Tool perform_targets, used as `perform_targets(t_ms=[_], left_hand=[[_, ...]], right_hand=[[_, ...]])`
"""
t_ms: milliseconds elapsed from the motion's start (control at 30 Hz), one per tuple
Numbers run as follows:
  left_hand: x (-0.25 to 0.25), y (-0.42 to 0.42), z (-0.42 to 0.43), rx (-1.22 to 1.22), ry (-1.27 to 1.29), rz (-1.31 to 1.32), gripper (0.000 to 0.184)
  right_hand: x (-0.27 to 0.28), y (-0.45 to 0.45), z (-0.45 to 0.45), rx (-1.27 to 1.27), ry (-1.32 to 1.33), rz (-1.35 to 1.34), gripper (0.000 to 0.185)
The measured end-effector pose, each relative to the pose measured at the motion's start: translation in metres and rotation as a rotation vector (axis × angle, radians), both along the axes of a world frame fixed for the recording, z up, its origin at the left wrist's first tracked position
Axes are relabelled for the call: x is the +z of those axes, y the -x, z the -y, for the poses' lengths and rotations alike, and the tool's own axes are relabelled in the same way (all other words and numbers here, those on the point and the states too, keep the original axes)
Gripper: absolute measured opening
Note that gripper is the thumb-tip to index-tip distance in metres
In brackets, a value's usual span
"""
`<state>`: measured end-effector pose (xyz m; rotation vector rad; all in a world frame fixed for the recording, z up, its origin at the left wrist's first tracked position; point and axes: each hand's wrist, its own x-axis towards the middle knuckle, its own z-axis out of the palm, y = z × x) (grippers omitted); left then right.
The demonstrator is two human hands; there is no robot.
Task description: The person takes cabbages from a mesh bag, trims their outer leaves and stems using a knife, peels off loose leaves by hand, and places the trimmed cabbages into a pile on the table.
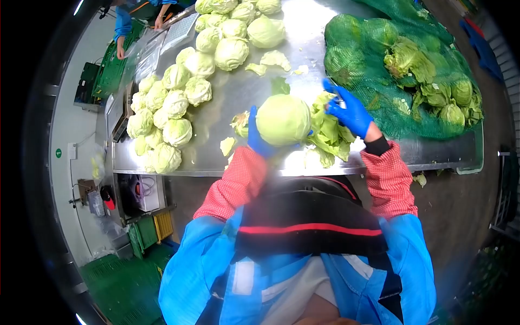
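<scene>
A pale green, trimmed cabbage [283,120] rests in my left hand [259,135], whose gloved fingers wrap round its left side and underside. To the right, my right hand [349,112] is raised over loose outer leaves [330,132], apart from the cabbage. Its blue-gloved fingers are curled, with a small shiny thing between them that I cannot make out. Leaf scraps [227,145] lie on the metal table [216,116] beside my left hand, and a darker leaf [280,85] lies just behind the cabbage.
Trimmed cabbages [176,103] crowd the table's left and back. A green net sack [374,86] of cabbages covers the right, with untrimmed heads [439,95] and leaves on it. At the far left back are another person's hands [120,47] near plastic film. Green crates [122,287] stand lower left.
</scene>
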<state>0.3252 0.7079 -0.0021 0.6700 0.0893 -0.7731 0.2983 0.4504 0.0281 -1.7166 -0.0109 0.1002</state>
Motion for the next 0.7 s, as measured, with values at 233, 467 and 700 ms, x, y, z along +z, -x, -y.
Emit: perform_targets(t_ms=[233,467,700], left_hand=[[-0.015,-0.004,0.003,-0.114,0.344,-0.279,0.079],[-0.017,-0.002,-0.004,-0.048,0.325,-0.252,0.081],[0.011,0.004,0.01,0.146,0.184,-0.286,0.079]], right_hand=[[0.012,-0.015,-0.02,0.241,-0.059,0.117,0.04],[0.032,0.011,-0.008,0.222,-0.088,-0.078,0.024],[0.018,0.017,0.017,-0.104,-0.576,-0.098,0.041]])
